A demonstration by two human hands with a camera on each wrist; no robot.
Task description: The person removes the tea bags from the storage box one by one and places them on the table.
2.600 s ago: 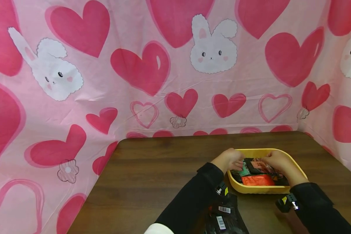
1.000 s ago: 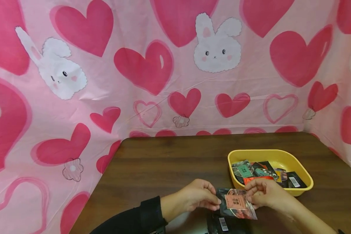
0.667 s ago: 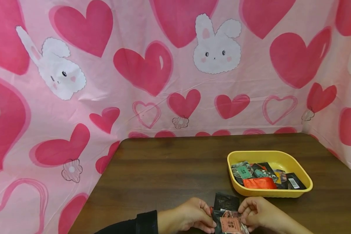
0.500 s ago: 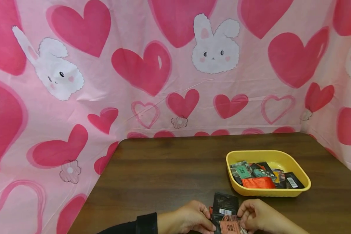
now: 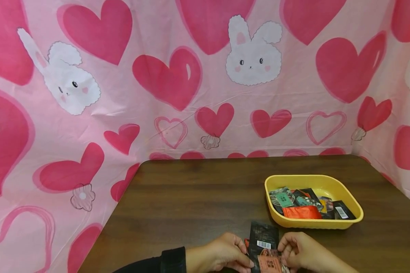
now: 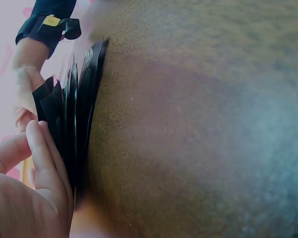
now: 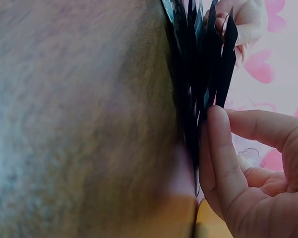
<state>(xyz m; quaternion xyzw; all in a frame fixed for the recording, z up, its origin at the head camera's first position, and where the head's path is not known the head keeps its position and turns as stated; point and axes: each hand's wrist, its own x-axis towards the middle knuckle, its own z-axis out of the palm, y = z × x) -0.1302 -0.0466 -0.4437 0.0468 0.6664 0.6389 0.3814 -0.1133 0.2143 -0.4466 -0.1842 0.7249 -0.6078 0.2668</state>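
Note:
A flat black packet with a pink label (image 5: 270,261) lies between my hands at the bottom edge of the head view. My left hand (image 5: 222,252) pinches its left edge, and my right hand (image 5: 300,248) pinches the right one. Beneath it, a stack of black packets (image 5: 264,233) shows a white barcode and a bit of red at the left. Seen from the left wrist, the stack (image 6: 77,104) is several thin layers low over the table, my left fingers (image 6: 42,148) along its edge. The right wrist view has my right fingers (image 7: 220,144) at the opposite edge.
A yellow basket (image 5: 314,224) stands on the right of the brown wooden table (image 5: 191,197), behind my right hand. Inside are several packets, among them a red one (image 5: 302,213) and a green-labelled one (image 5: 282,198). A pink heart-patterned cloth (image 5: 177,129) hangs behind the table.
Both hands have come out of the basket with the pink-labelled packet, moved it toward me and lowered it onto the stack. Over the last half second they have barely moved.

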